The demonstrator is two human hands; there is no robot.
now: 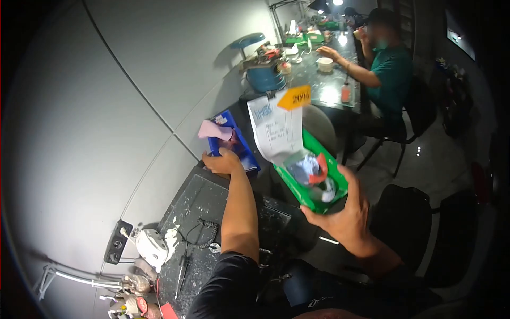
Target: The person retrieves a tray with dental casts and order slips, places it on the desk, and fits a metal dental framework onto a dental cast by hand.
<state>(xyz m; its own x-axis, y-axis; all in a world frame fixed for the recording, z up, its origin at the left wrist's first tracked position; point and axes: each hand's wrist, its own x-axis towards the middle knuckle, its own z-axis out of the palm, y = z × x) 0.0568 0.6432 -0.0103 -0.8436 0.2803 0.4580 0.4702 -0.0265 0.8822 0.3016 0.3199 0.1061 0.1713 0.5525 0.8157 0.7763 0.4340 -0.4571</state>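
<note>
My right hand (pixel 348 215) grips the near end of a green plastic bin (pixel 340 178), thumb along one side and fingers at the other, holding it tilted in the air. Inside lie a clear bag with bluish contents (pixel 304 169), a red curved piece (pixel 320 169) and a whitish piece (pixel 329 190). A printed sheet (pixel 276 130) and an orange tag marked 2096 (pixel 295 98) are clipped to the bin's far end. My left hand (pixel 223 161) is closed at the near side of a blue bin (pixel 241 141), its fingertips partly hidden. A pink cloth or paper (pixel 215 129) lies over that bin.
Below is a dark, dusty bench (pixel 199 199) with a white control unit (pixel 151 247) and a corded handpiece (pixel 182 271). A wall socket (pixel 117 242) is at left. Beyond, a person in green (pixel 393 74) sits at another bench. A chair (pixel 401 223) stands at right.
</note>
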